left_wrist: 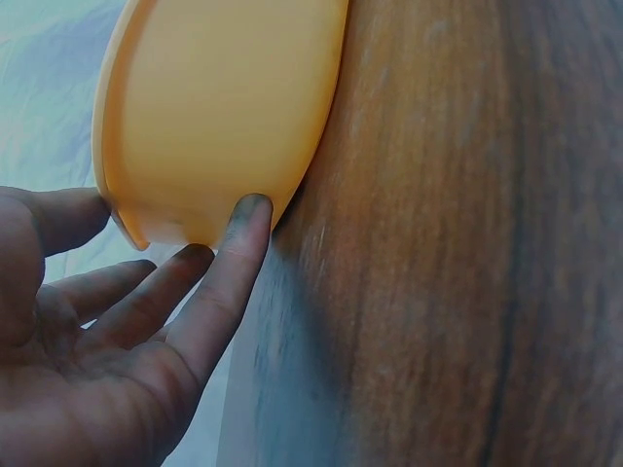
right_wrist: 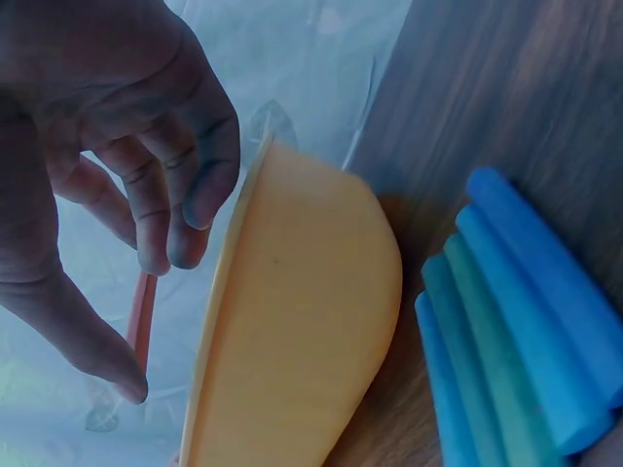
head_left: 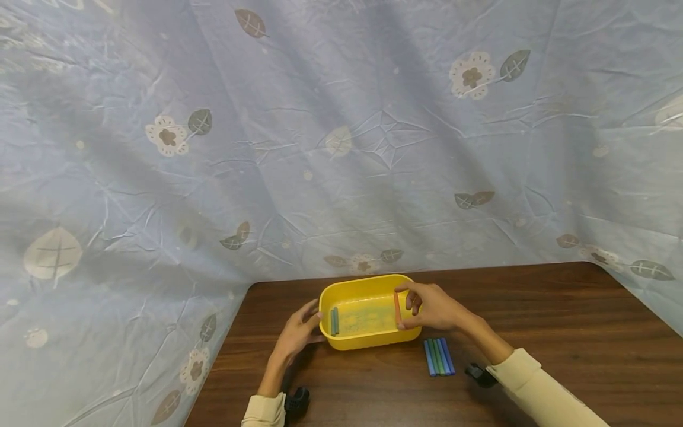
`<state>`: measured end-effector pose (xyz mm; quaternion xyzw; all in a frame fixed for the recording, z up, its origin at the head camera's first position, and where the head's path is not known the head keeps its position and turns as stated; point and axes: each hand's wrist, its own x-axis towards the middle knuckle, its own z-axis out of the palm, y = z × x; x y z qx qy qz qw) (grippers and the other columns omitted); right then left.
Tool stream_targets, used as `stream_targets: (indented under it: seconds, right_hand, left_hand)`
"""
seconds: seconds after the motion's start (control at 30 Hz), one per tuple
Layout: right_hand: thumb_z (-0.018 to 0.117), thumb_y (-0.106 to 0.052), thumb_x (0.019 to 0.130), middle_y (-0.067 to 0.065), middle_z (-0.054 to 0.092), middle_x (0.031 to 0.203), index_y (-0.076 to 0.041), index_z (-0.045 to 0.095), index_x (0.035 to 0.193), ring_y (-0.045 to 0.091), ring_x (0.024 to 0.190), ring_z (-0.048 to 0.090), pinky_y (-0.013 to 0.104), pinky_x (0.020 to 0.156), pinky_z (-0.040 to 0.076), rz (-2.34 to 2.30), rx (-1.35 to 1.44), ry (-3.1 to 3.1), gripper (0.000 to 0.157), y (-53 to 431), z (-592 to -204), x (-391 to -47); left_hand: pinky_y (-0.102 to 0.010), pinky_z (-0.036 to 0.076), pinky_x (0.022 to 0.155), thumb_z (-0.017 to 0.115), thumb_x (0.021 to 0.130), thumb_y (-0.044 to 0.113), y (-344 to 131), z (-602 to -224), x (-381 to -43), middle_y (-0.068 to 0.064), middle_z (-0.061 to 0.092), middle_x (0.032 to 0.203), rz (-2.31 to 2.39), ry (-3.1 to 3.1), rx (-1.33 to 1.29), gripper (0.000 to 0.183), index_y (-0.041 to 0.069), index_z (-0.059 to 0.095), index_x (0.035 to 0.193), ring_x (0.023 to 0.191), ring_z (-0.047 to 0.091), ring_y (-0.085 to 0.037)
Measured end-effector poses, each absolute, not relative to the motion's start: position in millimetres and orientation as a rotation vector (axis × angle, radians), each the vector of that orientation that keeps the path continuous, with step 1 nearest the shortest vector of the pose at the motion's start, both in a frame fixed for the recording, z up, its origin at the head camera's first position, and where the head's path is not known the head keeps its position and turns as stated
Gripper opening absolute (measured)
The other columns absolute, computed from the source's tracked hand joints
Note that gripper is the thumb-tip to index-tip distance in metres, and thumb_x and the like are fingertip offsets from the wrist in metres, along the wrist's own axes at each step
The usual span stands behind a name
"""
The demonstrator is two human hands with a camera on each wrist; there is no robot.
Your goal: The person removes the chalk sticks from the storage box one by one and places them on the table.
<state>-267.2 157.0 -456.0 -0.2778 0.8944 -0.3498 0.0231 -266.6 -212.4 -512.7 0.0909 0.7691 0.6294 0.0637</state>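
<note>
A yellow plastic tub (head_left: 368,343) stands on the table, with two green chalk sticks (head_left: 334,321) lying side by side at its left end. My left hand (head_left: 296,333) holds the tub's left end, its thumb at the rim and fingertips against the outer wall (left_wrist: 224,117). Over the tub's right end, my right hand (head_left: 434,305) pinches an orange-red chalk stick (head_left: 397,308) lengthwise between thumb and a fingertip. The other fingers of that hand curl loosely beside the stick. Just outside the tub's front right corner lies a row of several blue and green chalk sticks (head_left: 439,357).
The dark wooden table (head_left: 373,391) has its back edge behind the tub. A pale patterned cloth (head_left: 341,196) hangs behind and at both sides. Blue-green dust marks the tub's floor. Black wrist devices (head_left: 297,401) sit on both forearms.
</note>
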Motion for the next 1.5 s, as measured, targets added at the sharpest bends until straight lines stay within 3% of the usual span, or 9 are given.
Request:
stream_targets:
  seconds: [0.23, 0.47, 0.77, 1.17, 1.5]
  right_hand:
    - [0.093, -0.036, 0.086, 0.006, 0.07, 0.1, -0.001, 0.058, 0.148, 0.013, 0.084, 0.065, 0.023, 0.073, 0.06, -1.15, -0.883, 2.754, 0.079, 174, -455, -256]
    - [0.093, -0.033, 0.086, 0.008, 0.069, 0.101, -0.003, 0.057, 0.149, 0.01, 0.086, 0.066, 0.022, 0.077, 0.063, -1.186, -0.906, 2.72, 0.079, 185, -461, -248]
    - [0.095, -0.034, 0.083, 0.0, 0.065, 0.097, -0.003, 0.059, 0.146, 0.007, 0.084, 0.059, 0.021, 0.073, 0.06, -1.169, -0.892, 2.761, 0.079, 200, -466, -238]
    - [0.093, -0.032, 0.085, 0.003, 0.065, 0.1, -0.006, 0.058, 0.147, 0.014, 0.085, 0.062, 0.023, 0.072, 0.059, -1.213, -0.811, 2.667, 0.076, 217, -474, -223]
    - [0.095, -0.032, 0.083, 0.002, 0.065, 0.098, -0.008, 0.061, 0.144, 0.009, 0.085, 0.06, 0.023, 0.074, 0.059, -1.207, -0.883, 2.66, 0.073, 230, -484, -217]
  left_hand:
    - [-0.052, 0.07, 0.089, 0.055, 0.112, 0.011, -212, -511, -267, -0.039, 0.041, 0.161, 1.902, 2.327, 0.272, 0.06, -0.005, 0.032, 0.165, 0.136, 0.058, -0.056]
    - [-0.054, 0.069, 0.091, 0.055, 0.112, 0.011, -212, -512, -266, -0.04, 0.041, 0.161, 1.9, 2.319, 0.276, 0.061, -0.006, 0.031, 0.165, 0.135, 0.059, -0.055]
    - [-0.054, 0.069, 0.09, 0.056, 0.112, 0.011, -212, -514, -266, -0.04, 0.039, 0.163, 1.901, 2.323, 0.273, 0.06, -0.006, 0.032, 0.165, 0.137, 0.057, -0.056]
    - [-0.052, 0.07, 0.087, 0.057, 0.112, 0.013, -212, -514, -268, -0.04, 0.044, 0.159, 1.902, 2.335, 0.265, 0.06, -0.005, 0.034, 0.164, 0.134, 0.06, -0.055]
    - [-0.05, 0.07, 0.088, 0.054, 0.113, 0.012, -212, -513, -269, -0.039, 0.041, 0.162, 1.9, 2.321, 0.282, 0.059, -0.004, 0.033, 0.165, 0.138, 0.057, -0.055]
